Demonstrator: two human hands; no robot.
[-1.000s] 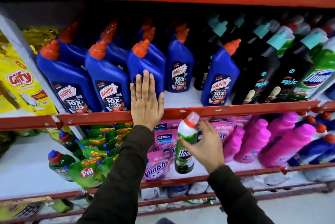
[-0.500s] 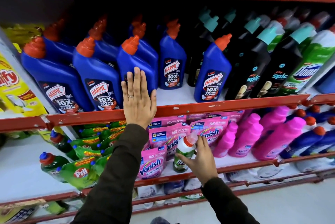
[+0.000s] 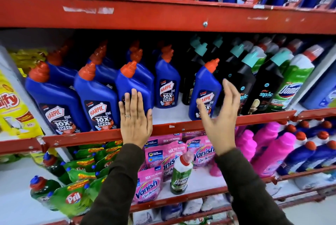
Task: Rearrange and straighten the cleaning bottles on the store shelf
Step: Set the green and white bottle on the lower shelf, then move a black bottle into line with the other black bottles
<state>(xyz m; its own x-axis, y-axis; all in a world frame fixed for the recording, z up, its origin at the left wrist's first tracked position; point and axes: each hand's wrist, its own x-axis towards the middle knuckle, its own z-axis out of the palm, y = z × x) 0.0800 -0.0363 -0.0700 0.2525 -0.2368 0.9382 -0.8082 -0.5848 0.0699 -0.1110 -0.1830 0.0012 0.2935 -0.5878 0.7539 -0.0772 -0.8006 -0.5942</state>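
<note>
Blue Harpic bottles with orange caps stand in leaning rows on the middle shelf [image 3: 181,126]. My left hand [image 3: 135,119] lies flat, fingers together, against the front of one blue Harpic bottle [image 3: 134,82]. My right hand [image 3: 221,115] is raised with fingers spread, empty, just in front of a lone Harpic bottle [image 3: 204,90] that leans right. A small green and white Domex bottle [image 3: 181,175] stands by itself on the lower shelf among pink pouches, below my right wrist.
Black Spic bottles [image 3: 264,86] with teal caps and a larger Domex bottle [image 3: 292,86] fill the middle shelf's right. Yellow packs [image 3: 12,108] sit at left. Below are green Pril pouches [image 3: 74,197], pink Vanish pouches [image 3: 149,186] and pink bottles [image 3: 272,152]. More Harpic lines the top shelf.
My right hand has let go of the small Domex bottle on the lower shelf and risen to the middle shelf beside the lone Harpic bottle. My left hand stays pressed on its bottle.
</note>
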